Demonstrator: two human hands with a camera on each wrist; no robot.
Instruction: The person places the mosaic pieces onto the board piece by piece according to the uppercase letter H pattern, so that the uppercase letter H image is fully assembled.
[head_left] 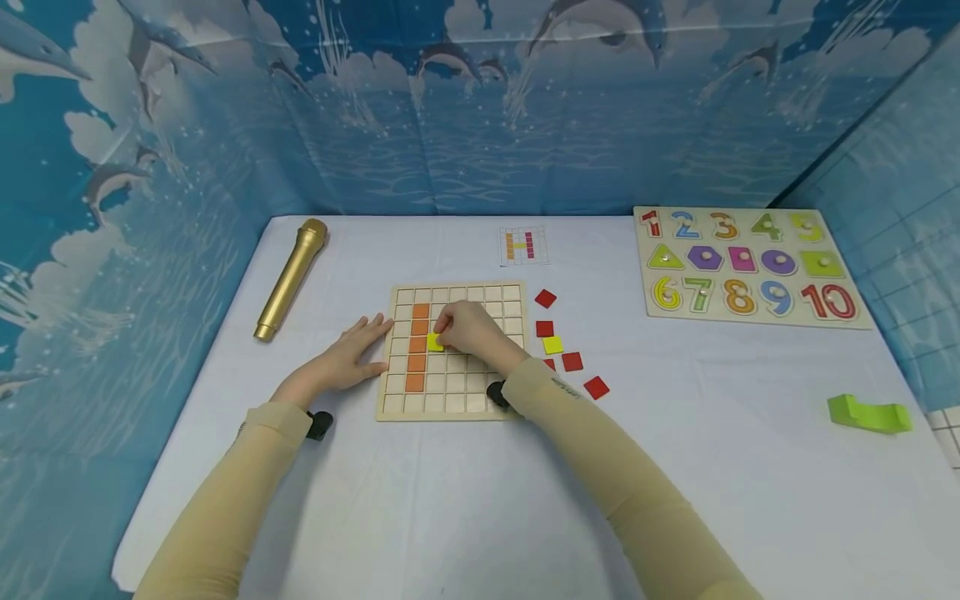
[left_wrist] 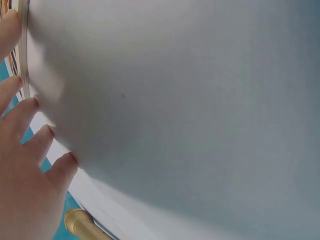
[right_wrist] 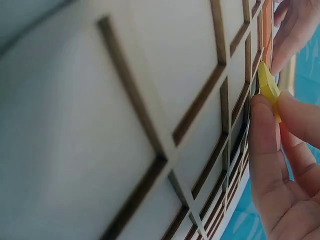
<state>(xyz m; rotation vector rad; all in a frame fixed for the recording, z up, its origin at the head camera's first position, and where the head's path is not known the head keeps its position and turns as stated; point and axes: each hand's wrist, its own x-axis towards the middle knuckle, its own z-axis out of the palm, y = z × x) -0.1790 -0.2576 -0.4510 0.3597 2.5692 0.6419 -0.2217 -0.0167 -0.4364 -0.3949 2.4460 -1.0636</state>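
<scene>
1. Right hand (head_left: 474, 332) has a small yellow square tile (head_left: 434, 342) pinched between thumb and finger, so it's clamped on that one
2. That tile is over the pale wooden grid board (head_left: 455, 403), third column from the left, just beside the middle piece of the orange stack, and in the right wrist view it's tipped at an angle, can't tell if any of it is seated in the square
3. Left hand (head_left: 341, 358) is relaxed with its fingers spread apart, tips up against the board's left edge, nothing in its grip
4. Five orange square tiles (head_left: 417, 344) run in a straight line down the second column
5. Loose stuff right of the board: some red square tiles (head_left: 572, 361), one partly hidden by the right arm, plus another yellow square tile (head_left: 552, 345) in among them
6. Behind the board there's a small white printed card (head_left: 524, 246) with a coloured H pattern on a grid
7. Rest of the white-covered desk (head_left: 712, 475): gold microphone-shaped stick (head_left: 289, 282) back left, wooden number-and-shape puzzle board (head_left: 752, 267) back right, bright green curved block (head_left: 870, 415) out at far right
</scene>
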